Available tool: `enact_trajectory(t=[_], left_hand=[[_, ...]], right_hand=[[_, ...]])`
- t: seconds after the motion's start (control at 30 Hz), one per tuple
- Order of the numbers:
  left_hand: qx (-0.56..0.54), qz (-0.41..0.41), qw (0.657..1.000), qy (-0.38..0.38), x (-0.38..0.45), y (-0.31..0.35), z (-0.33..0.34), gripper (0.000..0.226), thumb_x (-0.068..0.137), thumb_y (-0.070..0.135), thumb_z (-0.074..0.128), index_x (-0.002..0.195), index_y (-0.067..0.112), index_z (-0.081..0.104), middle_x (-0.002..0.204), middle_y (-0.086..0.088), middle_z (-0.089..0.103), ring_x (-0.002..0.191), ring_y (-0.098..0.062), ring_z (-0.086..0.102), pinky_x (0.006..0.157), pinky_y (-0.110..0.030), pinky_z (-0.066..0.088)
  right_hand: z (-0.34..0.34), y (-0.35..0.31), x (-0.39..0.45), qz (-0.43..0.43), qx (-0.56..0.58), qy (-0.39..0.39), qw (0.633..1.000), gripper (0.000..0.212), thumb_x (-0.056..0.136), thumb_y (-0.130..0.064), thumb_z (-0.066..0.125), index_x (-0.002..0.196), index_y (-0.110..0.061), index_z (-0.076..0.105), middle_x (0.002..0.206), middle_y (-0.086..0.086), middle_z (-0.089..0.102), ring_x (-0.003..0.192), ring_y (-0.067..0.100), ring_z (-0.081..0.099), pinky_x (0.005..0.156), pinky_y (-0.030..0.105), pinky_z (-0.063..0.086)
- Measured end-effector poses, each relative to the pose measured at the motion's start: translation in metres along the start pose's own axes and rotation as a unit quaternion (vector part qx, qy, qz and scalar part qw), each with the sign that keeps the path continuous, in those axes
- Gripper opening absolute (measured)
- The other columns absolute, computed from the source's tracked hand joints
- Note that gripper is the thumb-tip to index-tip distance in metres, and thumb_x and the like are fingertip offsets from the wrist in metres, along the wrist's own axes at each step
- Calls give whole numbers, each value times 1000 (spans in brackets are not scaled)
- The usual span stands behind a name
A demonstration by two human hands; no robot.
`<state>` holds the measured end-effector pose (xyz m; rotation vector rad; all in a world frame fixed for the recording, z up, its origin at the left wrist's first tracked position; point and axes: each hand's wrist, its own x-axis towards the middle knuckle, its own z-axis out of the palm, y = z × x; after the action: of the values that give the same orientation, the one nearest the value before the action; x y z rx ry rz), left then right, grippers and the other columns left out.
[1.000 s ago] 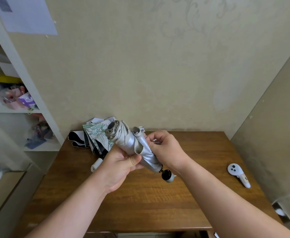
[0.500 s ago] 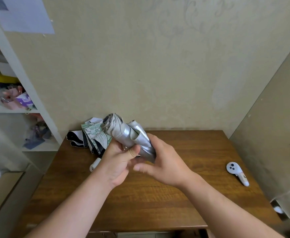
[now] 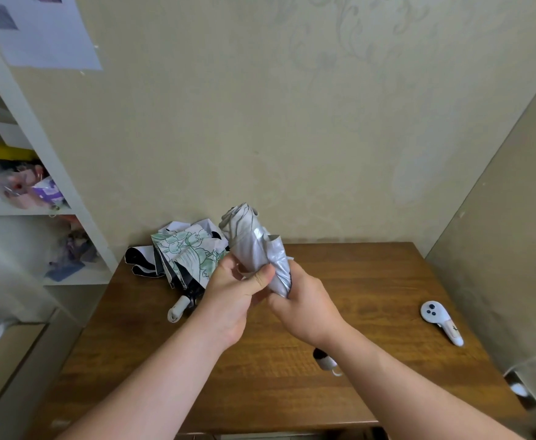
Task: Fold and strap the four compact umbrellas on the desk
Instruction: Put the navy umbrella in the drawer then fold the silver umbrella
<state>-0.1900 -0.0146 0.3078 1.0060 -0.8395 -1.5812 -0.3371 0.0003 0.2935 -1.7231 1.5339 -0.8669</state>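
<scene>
Both hands, left hand (image 3: 228, 300) and right hand (image 3: 304, 303), gripped the silver umbrella (image 3: 254, 249), rolled but apparently unstrapped; the floral umbrella (image 3: 190, 252) lay loose on the far-left desk (image 3: 355, 281); other umbrellas weren't visible.

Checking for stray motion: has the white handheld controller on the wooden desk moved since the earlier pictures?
No. The white handheld controller lies at the same spot near the wooden desk right edge.

Head cam, 1 view only: on your head, facing fwd/down, close over worktop (image 3: 339, 392), wall behind.
</scene>
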Motion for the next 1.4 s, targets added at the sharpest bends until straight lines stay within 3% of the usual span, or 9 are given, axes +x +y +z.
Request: enact_trajectory(t=[0.07, 0.17, 0.3, 0.57, 0.73, 0.93, 1.2, 1.33, 1.4], left_hand=[[-42, -13, 999, -20, 0, 1, -3, 38, 82, 7, 76, 117, 12, 62, 109, -10, 78, 100, -27, 76, 79, -39, 60], [-129, -42, 990, -24, 6, 2, -14, 20, 82, 9, 73, 99, 13, 63, 112, -14, 75, 100, -28, 74, 95, -46, 57], [-176, -50, 983, 6, 14, 6, -26, 18, 79, 2, 72, 87, 16, 64, 93, -9, 69, 89, -23, 72, 91, -39, 57], [-103, -164, 973, -125, -2, 13, -23, 42, 86, -2, 69, 124, 14, 71, 87, -8, 65, 72, -16, 62, 65, -30, 56], [-32, -98, 984, -145, 4, 22, -16, 38, 86, 3, 67, 122, 13, 69, 91, -4, 60, 72, -13, 55, 73, -31, 47], [-64, -16, 988, -139, 11, 35, -14, 37, 89, 2, 63, 125, 5, 67, 111, -15, 70, 101, -23, 69, 91, -34, 59], [-113, 17, 988, -108, 17, 54, -16, 13, 86, -1, 59, 94, 7, 66, 93, -13, 70, 97, -29, 72, 83, -36, 62], [-203, -28, 972, -113, 17, 53, -15, 19, 85, -2, 56, 96, 12, 63, 92, -15, 70, 96, -33, 75, 85, -44, 64], [-241, -36, 964, -105, 17, 52, -13, 21, 85, -3, 55, 96, 14, 62, 94, -17, 71, 98, -33, 76, 84, -46, 64]], right_hand=[[-2, -2, -1, 17, 92, -26, 995, 17, 88, -17, 62, 99, -28, 56, 71, -13, 66, 57, 5, 59, 54, 26, 47], [-8, -4, -1, 67, 281, -82, 954, 16, 86, 0, 55, 87, -15, 50, 60, 4, 45, 46, 19, 36, 47, 29, 34], [-17, -4, 1, 98, 378, -105, 914, 19, 75, -4, 54, 74, -19, 44, 62, 9, 33, 44, 18, 26, 46, 27, 31], [-26, -1, 5, 70, 512, -238, 823, 10, 76, -14, 55, 69, -20, 58, 56, -4, 36, 37, 9, 29, 44, 27, 26], [-25, 2, 8, 88, 538, -288, 788, 17, 73, -20, 59, 63, -12, 46, 53, -4, 34, 35, 7, 34, 44, 24, 38], [-24, 1, 12, 106, 542, -304, 776, 13, 73, -18, 60, 80, -12, 50, 59, -1, 32, 35, 8, 35, 43, 24, 40], [-20, 1, 9, 146, 500, -304, 798, 31, 70, -19, 62, 96, -17, 46, 64, -1, 38, 35, 9, 35, 42, 21, 38], [-18, -5, 9, 129, 488, -274, 819, 42, 75, -21, 70, 108, -17, 44, 66, 1, 34, 37, 8, 34, 43, 22, 37], [-18, -7, 9, 120, 470, -255, 836, 34, 81, -28, 75, 97, -15, 48, 64, -1, 35, 39, 9, 34, 44, 23, 37]])
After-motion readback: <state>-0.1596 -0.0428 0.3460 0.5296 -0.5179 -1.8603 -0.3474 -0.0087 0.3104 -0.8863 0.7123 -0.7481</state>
